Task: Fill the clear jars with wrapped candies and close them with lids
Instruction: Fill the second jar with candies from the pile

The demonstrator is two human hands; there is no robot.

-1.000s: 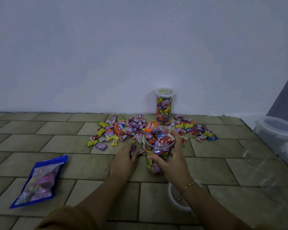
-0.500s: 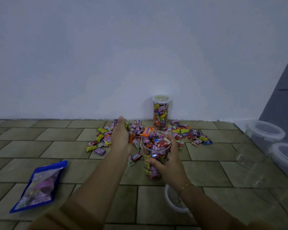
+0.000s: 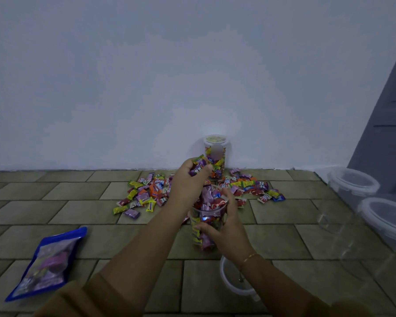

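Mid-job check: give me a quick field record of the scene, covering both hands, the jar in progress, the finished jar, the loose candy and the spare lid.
left hand: raised above the open jar, gripping a handful of wrapped candies
right hand: holds the open jar's side
open jar: upright on the floor, nearly full, no lid
finished jar: by the wall, filled, lid on
candy pile: spread on the tiles behind the open jar
spare lid: on the floor under the right wrist

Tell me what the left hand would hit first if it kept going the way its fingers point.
Probably the lidded jar by the wall: the left hand, gripping candies, points toward it. Depth is unclear.
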